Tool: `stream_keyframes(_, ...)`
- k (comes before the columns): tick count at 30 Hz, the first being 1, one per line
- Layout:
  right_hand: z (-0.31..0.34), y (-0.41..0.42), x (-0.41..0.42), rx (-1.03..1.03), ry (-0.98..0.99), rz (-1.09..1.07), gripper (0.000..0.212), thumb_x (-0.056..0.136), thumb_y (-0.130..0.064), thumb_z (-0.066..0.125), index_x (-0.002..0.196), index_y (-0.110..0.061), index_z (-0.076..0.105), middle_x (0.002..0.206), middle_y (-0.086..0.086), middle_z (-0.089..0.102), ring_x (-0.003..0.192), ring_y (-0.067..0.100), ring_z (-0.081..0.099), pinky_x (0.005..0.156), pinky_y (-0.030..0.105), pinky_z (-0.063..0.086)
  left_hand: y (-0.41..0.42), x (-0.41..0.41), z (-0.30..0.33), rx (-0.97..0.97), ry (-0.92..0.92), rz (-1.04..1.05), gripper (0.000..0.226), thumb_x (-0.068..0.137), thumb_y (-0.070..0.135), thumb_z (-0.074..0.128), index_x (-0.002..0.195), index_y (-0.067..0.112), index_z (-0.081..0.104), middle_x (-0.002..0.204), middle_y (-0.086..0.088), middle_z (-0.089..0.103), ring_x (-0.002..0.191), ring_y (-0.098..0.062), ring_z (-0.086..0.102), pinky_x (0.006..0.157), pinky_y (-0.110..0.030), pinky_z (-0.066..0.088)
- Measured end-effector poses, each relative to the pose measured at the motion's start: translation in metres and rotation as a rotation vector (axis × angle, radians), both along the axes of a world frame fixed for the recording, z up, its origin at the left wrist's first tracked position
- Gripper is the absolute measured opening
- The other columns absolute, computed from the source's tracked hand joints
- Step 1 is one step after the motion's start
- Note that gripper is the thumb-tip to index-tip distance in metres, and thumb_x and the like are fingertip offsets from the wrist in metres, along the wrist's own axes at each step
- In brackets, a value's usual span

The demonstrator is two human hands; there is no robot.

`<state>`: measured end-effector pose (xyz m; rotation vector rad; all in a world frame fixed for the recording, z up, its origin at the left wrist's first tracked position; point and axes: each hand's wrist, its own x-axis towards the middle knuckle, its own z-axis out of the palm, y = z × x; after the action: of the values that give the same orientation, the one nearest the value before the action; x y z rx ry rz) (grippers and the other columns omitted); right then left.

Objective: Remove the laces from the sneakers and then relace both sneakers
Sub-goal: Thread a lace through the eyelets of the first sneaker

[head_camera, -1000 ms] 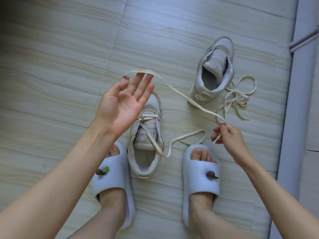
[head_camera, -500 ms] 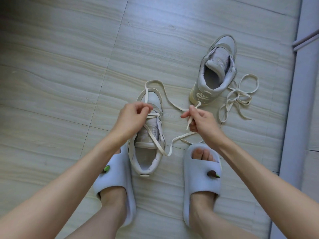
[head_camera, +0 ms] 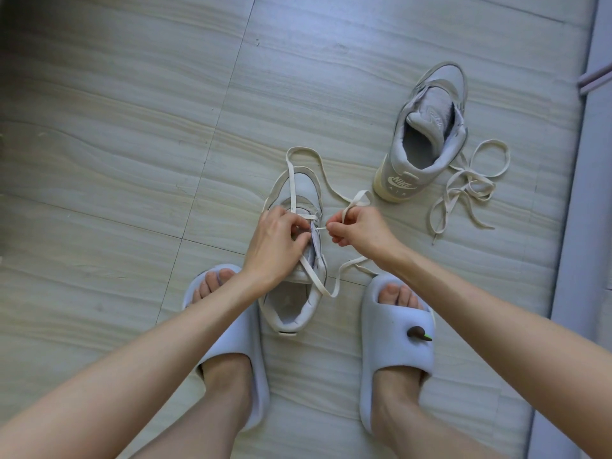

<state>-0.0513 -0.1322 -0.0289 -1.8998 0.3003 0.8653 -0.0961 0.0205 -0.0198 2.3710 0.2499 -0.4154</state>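
Two pale slides stood nearest on the tiled floor, the near sneaker between them. Over its tongue the left hand gripped the eyelet edge, while the right hand pinched the lace tip just beside it — the lace looped past the toe. Farther right lay the second sneaker, its loose lace heaped alongside.

Right hand (lace pinched) reached sneaker.

Both hands pinch lace at near sneaker — second sneaker apart.
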Motion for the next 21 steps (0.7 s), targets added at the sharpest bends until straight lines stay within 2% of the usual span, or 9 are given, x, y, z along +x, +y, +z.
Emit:
stream_keyframes(2, -0.002, 0.0, -0.002, -0.048, -0.017, 0.044, 0.022, 0.088, -0.006, 0.06, 0.068, -0.016, 0.06, 0.064, -0.001, 0.06, 0.058, 0.009, 0.057, 0.066, 0.024, 0.05, -0.001, -0.001, -0.001, 0.012, -0.026, -0.006, 0.015, 0.085, 0.019, 0.064, 0.098, 0.013, 0.069, 0.089, 0.006, 0.045, 0.101, -0.021, 0.049, 0.084, -0.019, 0.032)
stream_keyframes(5, -0.004, -0.001, -0.004, -0.082, -0.018, 0.073, 0.024, 0.089, -0.008, 0.058, 0.067, -0.017, 0.059, 0.063, -0.001, 0.06, 0.058, 0.008, 0.057, 0.066, 0.025, 0.048, -0.003, -0.001, -0.002, 0.028, -0.034, 0.01, 0.015, 0.086, 0.022, 0.063, 0.098, 0.016, 0.07, 0.09, 0.005, 0.049, 0.101, -0.019, 0.049, 0.084, -0.024, 0.036)
stream_keyframes(10, -0.002, 0.003, -0.005, -0.035, -0.003, 0.082, 0.024, 0.089, -0.005, 0.057, 0.067, -0.015, 0.058, 0.063, 0.0, 0.058, 0.056, 0.007, 0.055, 0.062, 0.02, 0.047, -0.006, 0.0, -0.005, 0.083, -0.013, 0.043, 0.014, 0.087, 0.027, 0.061, 0.096, 0.021, 0.07, 0.096, 0.001, 0.054, 0.102, -0.017, 0.048, 0.078, -0.028, 0.038)
stream_keyframes(14, 0.002, 0.009, -0.006, -0.003, -0.011, 0.071, 0.023, 0.088, -0.004, 0.059, 0.069, -0.016, 0.059, 0.065, 0.002, 0.058, 0.062, 0.012, 0.055, 0.07, 0.028, 0.05, -0.004, 0.001, -0.006, 0.134, -0.018, -0.031, 0.015, 0.088, 0.029, 0.059, 0.094, 0.018, 0.068, 0.098, -0.001, 0.054, 0.102, -0.018, 0.047, 0.076, -0.03, 0.039)
stream_keyframes(16, 0.005, 0.009, -0.006, 0.052, -0.011, 0.0, 0.022, 0.087, -0.003, 0.061, 0.07, -0.017, 0.06, 0.07, 0.001, 0.059, 0.068, 0.013, 0.055, 0.073, 0.028, 0.049, -0.001, 0.001, -0.006, 0.068, -0.043, -0.072, 0.011, 0.088, 0.022, 0.06, 0.089, 0.013, 0.065, 0.094, -0.001, 0.052, 0.096, -0.019, 0.049, 0.078, -0.028, 0.039)
stream_keyframes(18, 0.008, 0.005, -0.005, 0.194, 0.057, -0.166, 0.02, 0.088, -0.002, 0.06, 0.074, -0.016, 0.06, 0.074, 0.0, 0.059, 0.073, 0.011, 0.056, 0.075, 0.025, 0.047, 0.006, 0.0, -0.005, -0.048, -0.067, -0.057, 0.005, 0.086, 0.014, 0.062, 0.082, 0.013, 0.06, 0.088, 0.002, 0.05, 0.084, -0.016, 0.049, 0.073, -0.022, 0.034)
stream_keyframes(21, 0.012, -0.012, -0.001, 0.459, 0.217, -0.417, 0.017, 0.091, -0.003, 0.051, 0.078, -0.009, 0.058, 0.078, 0.004, 0.062, 0.079, 0.015, 0.059, 0.085, 0.03, 0.048, 0.019, -0.003, -0.004, -0.232, -0.038, 0.095, 0.014, 0.085, 0.009, 0.063, 0.077, 0.017, 0.055, 0.08, 0.007, 0.055, 0.074, -0.011, 0.051, 0.069, -0.018, 0.039)
